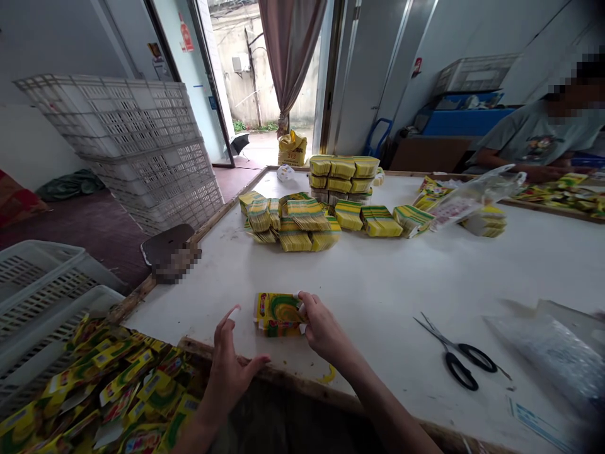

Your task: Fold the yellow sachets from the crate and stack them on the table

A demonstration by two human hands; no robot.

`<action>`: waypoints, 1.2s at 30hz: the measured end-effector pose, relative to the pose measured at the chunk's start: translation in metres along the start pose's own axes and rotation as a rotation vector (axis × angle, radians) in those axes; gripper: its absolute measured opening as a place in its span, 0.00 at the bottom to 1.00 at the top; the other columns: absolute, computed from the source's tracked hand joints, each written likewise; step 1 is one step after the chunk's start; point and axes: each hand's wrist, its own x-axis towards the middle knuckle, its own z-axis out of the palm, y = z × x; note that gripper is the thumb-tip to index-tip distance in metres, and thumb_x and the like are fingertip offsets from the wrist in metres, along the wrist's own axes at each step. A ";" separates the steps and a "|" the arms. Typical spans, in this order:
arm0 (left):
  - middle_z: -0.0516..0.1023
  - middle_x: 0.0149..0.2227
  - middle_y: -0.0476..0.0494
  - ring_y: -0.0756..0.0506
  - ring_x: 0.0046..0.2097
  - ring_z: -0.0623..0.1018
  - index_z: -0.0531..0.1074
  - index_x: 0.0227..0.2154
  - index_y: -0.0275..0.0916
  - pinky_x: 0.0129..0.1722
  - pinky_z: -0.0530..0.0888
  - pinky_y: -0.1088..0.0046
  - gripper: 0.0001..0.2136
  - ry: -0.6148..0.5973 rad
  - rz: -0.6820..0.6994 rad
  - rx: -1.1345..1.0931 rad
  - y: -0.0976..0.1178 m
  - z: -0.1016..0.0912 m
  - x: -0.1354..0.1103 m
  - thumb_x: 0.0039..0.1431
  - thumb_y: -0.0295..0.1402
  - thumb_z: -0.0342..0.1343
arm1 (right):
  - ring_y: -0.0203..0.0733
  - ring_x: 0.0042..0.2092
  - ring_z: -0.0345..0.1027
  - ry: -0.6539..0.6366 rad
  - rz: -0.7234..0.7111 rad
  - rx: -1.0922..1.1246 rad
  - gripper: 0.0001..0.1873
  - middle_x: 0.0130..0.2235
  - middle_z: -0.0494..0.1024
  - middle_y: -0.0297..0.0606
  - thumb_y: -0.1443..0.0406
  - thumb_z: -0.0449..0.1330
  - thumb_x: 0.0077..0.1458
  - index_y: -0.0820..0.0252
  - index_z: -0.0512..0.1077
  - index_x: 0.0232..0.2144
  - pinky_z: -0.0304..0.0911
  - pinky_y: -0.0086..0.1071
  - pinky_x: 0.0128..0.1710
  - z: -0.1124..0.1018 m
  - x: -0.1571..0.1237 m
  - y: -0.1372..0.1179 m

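A small yellow and green printed carton [281,310] is just above the white tabletop near its front edge. My right hand [322,325] grips the carton by its right end, fingers and thumb closed on it. To the left of the carton, my left hand [230,359] is open, thumb and fingers spread, touching nothing. Light-coloured coverings show on some fingertips. Below and left of that hand lies a heap of similar yellow cartons [155,394]. Stacked bundles of flat yellow and green cartons [305,217] stand farther back on the table.
Black-handled scissors [456,356] lie open on the table [378,284] at right, beside a clear plastic bag [548,347]. White crates [142,139] are stacked at left. Wooden strips edge the table. Another person [534,145] sits at the far right with more cartons.
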 end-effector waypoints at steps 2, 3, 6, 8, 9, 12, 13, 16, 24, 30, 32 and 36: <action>0.58 0.62 0.30 0.32 0.59 0.66 0.53 0.61 0.43 0.56 0.67 0.48 0.35 0.111 -0.101 -0.131 0.008 0.000 -0.011 0.55 0.47 0.60 | 0.41 0.41 0.67 0.031 -0.023 0.044 0.38 0.43 0.69 0.39 0.84 0.48 0.38 0.56 0.58 0.52 0.65 0.33 0.40 -0.002 -0.003 -0.002; 0.59 0.62 0.32 0.32 0.59 0.66 0.55 0.60 0.43 0.56 0.67 0.49 0.33 0.170 -0.137 -0.206 0.013 0.001 -0.016 0.55 0.46 0.59 | 0.40 0.41 0.66 0.047 -0.039 0.069 0.38 0.42 0.69 0.38 0.84 0.48 0.38 0.56 0.57 0.53 0.65 0.32 0.40 -0.003 -0.006 -0.004; 0.63 0.60 0.34 0.34 0.61 0.66 0.58 0.58 0.43 0.56 0.68 0.52 0.29 0.310 -0.204 -0.436 0.029 0.009 -0.026 0.56 0.45 0.58 | 0.39 0.39 0.66 0.103 -0.091 0.208 0.39 0.40 0.69 0.36 0.83 0.49 0.38 0.55 0.56 0.54 0.66 0.31 0.39 -0.005 -0.017 -0.013; 0.65 0.60 0.35 0.34 0.61 0.66 0.58 0.58 0.44 0.55 0.70 0.55 0.29 0.347 -0.258 -0.569 0.038 0.016 -0.031 0.56 0.47 0.57 | 0.38 0.37 0.66 0.128 -0.097 0.342 0.37 0.39 0.70 0.36 0.82 0.50 0.40 0.55 0.58 0.54 0.66 0.31 0.38 -0.004 -0.029 -0.024; 0.67 0.59 0.36 0.34 0.60 0.67 0.58 0.59 0.45 0.53 0.72 0.55 0.31 0.344 -0.282 -0.643 0.042 0.020 -0.035 0.56 0.49 0.57 | 0.38 0.35 0.66 0.130 -0.087 0.412 0.36 0.38 0.70 0.35 0.82 0.51 0.42 0.55 0.59 0.53 0.66 0.30 0.37 -0.002 -0.036 -0.031; 0.76 0.52 0.37 0.31 0.53 0.75 0.63 0.58 0.45 0.48 0.76 0.51 0.31 0.285 -0.367 -0.896 0.051 0.029 -0.045 0.55 0.57 0.50 | 0.36 0.33 0.66 0.104 -0.048 0.612 0.33 0.36 0.70 0.33 0.79 0.52 0.43 0.52 0.60 0.52 0.67 0.28 0.34 0.013 -0.057 -0.053; 0.77 0.51 0.38 0.31 0.51 0.77 0.65 0.57 0.46 0.47 0.77 0.49 0.32 0.267 -0.398 -0.968 0.054 0.030 -0.048 0.55 0.59 0.46 | 0.36 0.32 0.67 0.095 -0.043 0.669 0.33 0.35 0.69 0.31 0.79 0.53 0.42 0.52 0.61 0.51 0.67 0.27 0.33 0.021 -0.063 -0.059; 0.75 0.55 0.42 0.30 0.52 0.76 0.69 0.54 0.48 0.48 0.77 0.48 0.34 0.288 -0.477 -1.063 0.064 0.027 -0.054 0.54 0.63 0.40 | 0.36 0.30 0.66 0.073 -0.035 0.798 0.30 0.30 0.68 0.29 0.76 0.55 0.40 0.51 0.63 0.48 0.66 0.26 0.30 0.042 -0.077 -0.071; 0.76 0.53 0.37 0.32 0.56 0.73 0.72 0.51 0.40 0.49 0.77 0.56 0.33 0.391 -0.750 -1.597 0.085 0.005 -0.054 0.48 0.58 0.57 | 0.39 0.28 0.68 0.045 0.070 0.760 0.26 0.30 0.71 0.31 0.70 0.61 0.45 0.53 0.66 0.49 0.68 0.28 0.27 0.062 -0.087 -0.067; 0.80 0.41 0.39 0.34 0.45 0.79 0.75 0.44 0.39 0.43 0.79 0.59 0.28 0.360 -0.781 -1.757 0.062 0.012 -0.058 0.41 0.52 0.65 | 0.42 0.36 0.73 0.095 0.056 0.697 0.24 0.36 0.76 0.36 0.66 0.62 0.47 0.54 0.69 0.50 0.70 0.28 0.37 0.070 -0.092 -0.067; 0.78 0.36 0.42 0.37 0.42 0.79 0.75 0.39 0.38 0.41 0.79 0.62 0.26 0.402 -0.790 -1.748 0.062 0.014 -0.054 0.40 0.52 0.65 | 0.44 0.40 0.74 0.107 0.050 0.679 0.21 0.39 0.76 0.37 0.65 0.62 0.48 0.54 0.71 0.47 0.69 0.27 0.42 0.073 -0.093 -0.068; 0.70 0.29 0.46 0.43 0.35 0.75 0.73 0.30 0.37 0.36 0.79 0.65 0.23 0.501 -0.789 -1.667 0.074 0.012 -0.043 0.41 0.53 0.62 | 0.43 0.37 0.74 0.071 0.105 0.655 0.15 0.35 0.77 0.35 0.64 0.58 0.54 0.53 0.74 0.45 0.69 0.25 0.37 0.082 -0.099 -0.067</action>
